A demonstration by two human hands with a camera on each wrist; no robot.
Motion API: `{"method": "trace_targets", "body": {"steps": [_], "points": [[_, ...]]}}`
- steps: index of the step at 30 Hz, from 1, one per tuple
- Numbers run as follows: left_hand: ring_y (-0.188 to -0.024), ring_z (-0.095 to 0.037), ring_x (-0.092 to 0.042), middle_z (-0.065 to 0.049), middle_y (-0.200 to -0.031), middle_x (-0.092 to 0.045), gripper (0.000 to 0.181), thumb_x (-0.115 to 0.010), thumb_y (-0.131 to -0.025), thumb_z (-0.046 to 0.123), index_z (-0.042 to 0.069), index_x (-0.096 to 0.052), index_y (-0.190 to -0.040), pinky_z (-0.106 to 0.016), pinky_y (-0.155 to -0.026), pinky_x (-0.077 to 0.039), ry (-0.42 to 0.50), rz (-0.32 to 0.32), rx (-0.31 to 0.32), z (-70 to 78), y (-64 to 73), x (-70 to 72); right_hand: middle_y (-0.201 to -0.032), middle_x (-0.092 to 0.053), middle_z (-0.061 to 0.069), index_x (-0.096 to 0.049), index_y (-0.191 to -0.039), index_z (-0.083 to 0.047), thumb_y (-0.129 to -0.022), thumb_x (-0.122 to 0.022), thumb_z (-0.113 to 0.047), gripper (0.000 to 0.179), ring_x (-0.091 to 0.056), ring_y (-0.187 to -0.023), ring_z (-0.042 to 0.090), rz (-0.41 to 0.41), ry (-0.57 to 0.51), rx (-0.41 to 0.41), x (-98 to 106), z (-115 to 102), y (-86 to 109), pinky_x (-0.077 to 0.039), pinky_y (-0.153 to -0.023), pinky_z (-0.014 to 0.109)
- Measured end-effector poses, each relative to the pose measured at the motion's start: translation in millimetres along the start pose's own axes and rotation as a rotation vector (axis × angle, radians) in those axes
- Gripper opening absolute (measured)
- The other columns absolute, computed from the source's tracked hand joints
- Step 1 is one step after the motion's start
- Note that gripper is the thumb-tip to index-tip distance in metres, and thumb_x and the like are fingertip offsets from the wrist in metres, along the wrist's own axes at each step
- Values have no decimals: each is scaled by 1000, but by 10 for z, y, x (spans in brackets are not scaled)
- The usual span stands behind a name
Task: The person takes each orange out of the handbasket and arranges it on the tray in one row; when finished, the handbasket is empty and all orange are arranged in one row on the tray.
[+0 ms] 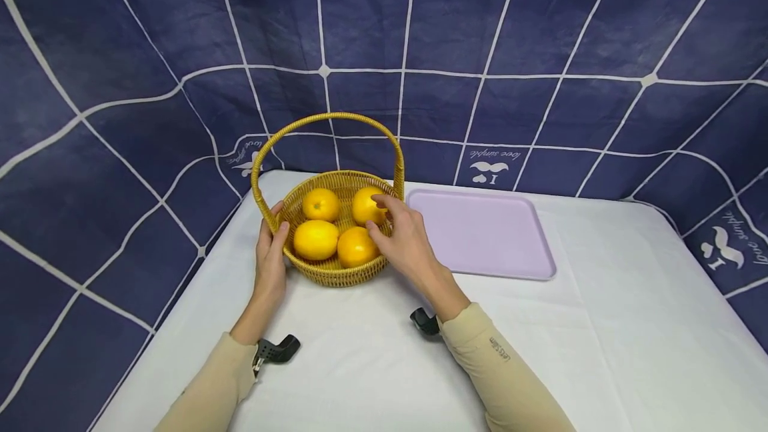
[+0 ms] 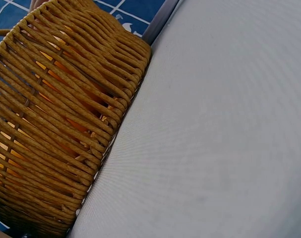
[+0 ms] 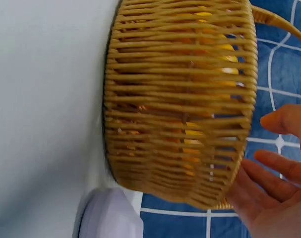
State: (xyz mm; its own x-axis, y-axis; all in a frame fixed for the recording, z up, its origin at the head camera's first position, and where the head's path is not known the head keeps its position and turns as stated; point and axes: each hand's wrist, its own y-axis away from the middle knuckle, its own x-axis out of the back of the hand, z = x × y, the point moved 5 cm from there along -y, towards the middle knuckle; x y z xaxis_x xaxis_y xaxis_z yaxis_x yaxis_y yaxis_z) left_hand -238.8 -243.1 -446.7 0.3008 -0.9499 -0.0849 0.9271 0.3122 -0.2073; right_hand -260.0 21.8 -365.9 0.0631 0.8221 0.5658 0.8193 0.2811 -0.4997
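Observation:
A round yellow wicker basket [image 1: 339, 277] with a tall arched handle [image 1: 327, 115] stands on the white-covered table. Inside it lie a lemon [image 1: 315, 240] at front left and several oranges, among them a front one [image 1: 358, 247], a back left one [image 1: 321, 205] and a back right one [image 1: 364, 205]. My left hand [image 1: 271, 262] grips the left rim by the handle's base, thumb on the near side. Over the right rim reaches my right hand [image 1: 405, 235], fingers parted and slightly bent, fingertips overlapping the back right orange. In the right wrist view, this hand [image 3: 281, 188] shows a gap between thumb and fingers.
Just right of the basket lies a flat lilac tray [image 1: 486, 232], its corner [image 3: 113, 215] close to the basket in the right wrist view. A dark blue cloth with white lines [image 1: 444, 112] hangs behind the table [image 1: 372, 365] and along its sides.

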Motion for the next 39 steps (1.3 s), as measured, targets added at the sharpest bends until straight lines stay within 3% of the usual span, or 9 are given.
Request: {"method": "trace_targets", "body": {"steps": [9, 17, 28, 34, 39], "points": [[-154, -16, -33, 4, -166, -41, 49, -48, -112, 30, 26, -43, -160, -38, -131, -19, 13, 1, 7, -1, 1, -17, -128, -73, 13, -70, -130, -3, -95, -74, -14, 37, -68, -121, 31, 88, 59, -21, 407, 161, 95, -52, -109, 49], [-156, -17, -31, 3, -168, -39, 50, -48, -112, 31, 25, -42, -161, -38, -131, -17, -9, 6, 17, 25, 11, -22, -127, -74, 10, -70, -131, -7, -93, -76, -16, 39, -68, -119, 32, 111, 139, -68, 832, 447, 340, -53, -104, 49], [-157, -15, -28, 2, -169, -37, 50, -48, -113, 26, 23, -40, -162, -36, -132, -18, 34, 4, 46, -27, 26, -34, -120, -75, 18, -70, -127, -2, -91, -77, -10, 38, -70, -111, 39, 194, 301, -97, 1664, 922, 838, -54, -96, 54], [-158, -13, -27, 5, -170, -33, 51, -47, -113, 31, 26, -37, -163, -34, -132, -17, -8, -18, 44, -25, 22, -34, -122, -74, 22, -70, -128, 1, -92, -77, -10, 38, -70, -113, 43, 266, 363, -194, 2115, 1154, 1073, -55, -98, 59], [-159, -13, -25, 5, -172, -30, 54, -48, -113, 35, 28, -34, -165, -32, -132, -16, -37, -16, 27, 16, 10, -12, -127, -72, 23, -67, -133, 0, -95, -74, -17, 42, -68, -117, 44, 252, 381, -254, 2224, 1253, 1091, -54, -101, 61]]}}
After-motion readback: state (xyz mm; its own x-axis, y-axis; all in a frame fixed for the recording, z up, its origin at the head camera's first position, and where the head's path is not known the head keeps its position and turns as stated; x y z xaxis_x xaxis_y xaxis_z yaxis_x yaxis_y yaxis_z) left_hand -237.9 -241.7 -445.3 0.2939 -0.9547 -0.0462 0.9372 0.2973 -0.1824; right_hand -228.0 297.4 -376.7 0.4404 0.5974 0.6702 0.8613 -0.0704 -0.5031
